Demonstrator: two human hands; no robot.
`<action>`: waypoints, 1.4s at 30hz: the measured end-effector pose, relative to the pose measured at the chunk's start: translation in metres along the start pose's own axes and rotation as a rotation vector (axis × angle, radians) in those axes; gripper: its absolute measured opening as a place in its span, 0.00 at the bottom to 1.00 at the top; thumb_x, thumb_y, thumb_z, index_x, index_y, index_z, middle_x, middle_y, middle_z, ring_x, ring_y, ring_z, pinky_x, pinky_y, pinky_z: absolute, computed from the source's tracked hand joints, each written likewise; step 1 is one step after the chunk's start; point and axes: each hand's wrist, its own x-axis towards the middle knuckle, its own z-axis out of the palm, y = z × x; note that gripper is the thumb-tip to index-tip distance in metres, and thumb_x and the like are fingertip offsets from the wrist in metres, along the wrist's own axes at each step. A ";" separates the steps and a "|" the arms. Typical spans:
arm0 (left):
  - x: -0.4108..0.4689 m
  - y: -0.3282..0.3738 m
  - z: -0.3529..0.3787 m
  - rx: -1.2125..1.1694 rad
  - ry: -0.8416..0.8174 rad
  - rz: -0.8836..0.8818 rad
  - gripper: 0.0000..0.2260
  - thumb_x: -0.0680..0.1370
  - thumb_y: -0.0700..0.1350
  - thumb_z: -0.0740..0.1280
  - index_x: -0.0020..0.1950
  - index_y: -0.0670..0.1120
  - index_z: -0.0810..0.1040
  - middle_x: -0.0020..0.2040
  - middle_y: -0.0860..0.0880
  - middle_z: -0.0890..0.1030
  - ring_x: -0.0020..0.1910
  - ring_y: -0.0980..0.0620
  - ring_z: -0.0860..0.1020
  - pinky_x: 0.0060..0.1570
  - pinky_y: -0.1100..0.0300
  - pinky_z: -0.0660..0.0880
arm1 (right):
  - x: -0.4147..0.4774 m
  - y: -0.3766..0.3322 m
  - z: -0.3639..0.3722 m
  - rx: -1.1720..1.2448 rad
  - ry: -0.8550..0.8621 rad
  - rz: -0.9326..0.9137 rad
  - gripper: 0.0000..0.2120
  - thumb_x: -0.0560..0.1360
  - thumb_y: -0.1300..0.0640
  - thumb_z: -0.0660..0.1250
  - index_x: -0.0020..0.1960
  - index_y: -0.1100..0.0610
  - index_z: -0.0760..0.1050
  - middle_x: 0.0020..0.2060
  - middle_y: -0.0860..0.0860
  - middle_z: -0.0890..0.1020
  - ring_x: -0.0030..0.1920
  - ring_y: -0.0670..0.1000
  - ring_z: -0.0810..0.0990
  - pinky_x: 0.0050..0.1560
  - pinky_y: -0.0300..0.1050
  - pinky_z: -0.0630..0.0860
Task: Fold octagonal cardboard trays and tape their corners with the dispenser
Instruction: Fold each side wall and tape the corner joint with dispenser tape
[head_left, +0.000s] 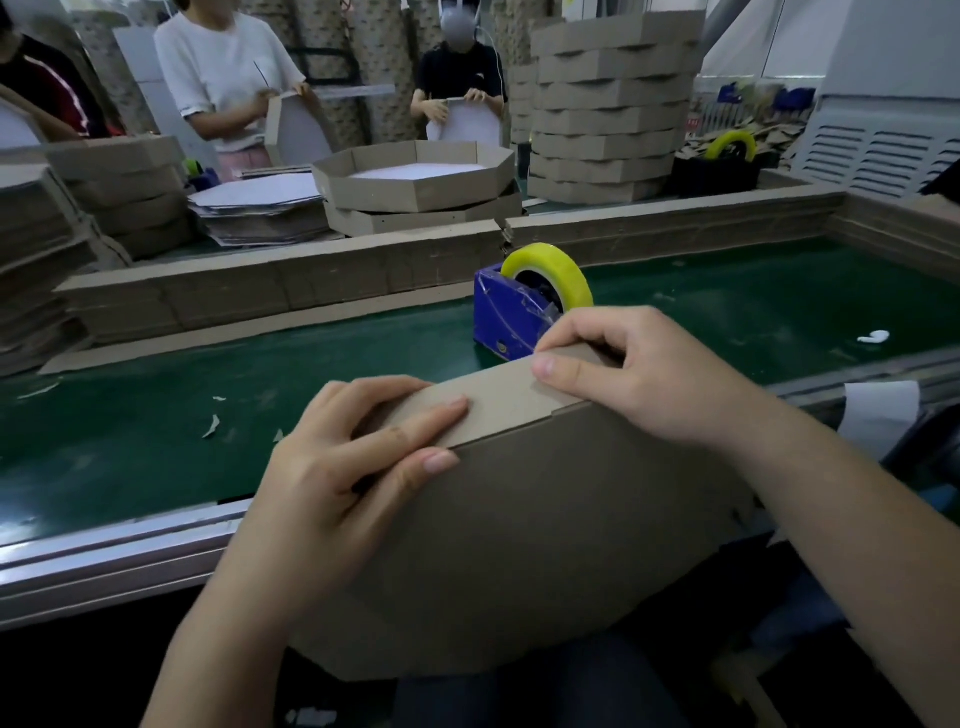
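Brown cardboard tray (519, 519), matte, octagonal, held tilted over the near rail of my green desk (156, 441). Left grip (358, 457): fingers curled over a folded side flap, thumb pressed flat. Right grip (639, 374): pinching the adjoining flap at the corner seam, wrist bent inward. Blue tape dispenser (511, 317), yellow roll (566, 270), just beyond.

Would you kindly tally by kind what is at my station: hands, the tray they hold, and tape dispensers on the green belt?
Hands: 2 (left hand, right hand)
Cardboard tray: 1
Tape dispenser: 1
Total: 4
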 end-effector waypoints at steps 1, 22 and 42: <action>0.001 0.001 0.000 0.011 -0.002 0.002 0.17 0.79 0.55 0.60 0.64 0.50 0.77 0.58 0.49 0.78 0.55 0.48 0.77 0.55 0.65 0.69 | 0.001 0.002 -0.001 0.009 -0.007 0.006 0.07 0.73 0.44 0.67 0.45 0.47 0.80 0.40 0.43 0.82 0.42 0.42 0.79 0.41 0.36 0.74; 0.026 0.009 0.006 0.044 -0.140 -0.001 0.16 0.77 0.59 0.60 0.61 0.58 0.80 0.54 0.54 0.80 0.50 0.48 0.78 0.46 0.47 0.75 | 0.012 0.026 0.002 0.259 -0.103 -0.026 0.11 0.71 0.47 0.71 0.39 0.55 0.79 0.30 0.55 0.73 0.32 0.53 0.68 0.34 0.45 0.64; 0.024 0.002 0.011 0.049 -0.092 0.019 0.16 0.78 0.57 0.61 0.62 0.56 0.80 0.57 0.52 0.80 0.53 0.47 0.78 0.47 0.46 0.76 | 0.052 0.090 -0.044 0.047 0.141 0.536 0.10 0.76 0.45 0.66 0.40 0.48 0.82 0.45 0.44 0.77 0.42 0.48 0.71 0.37 0.44 0.64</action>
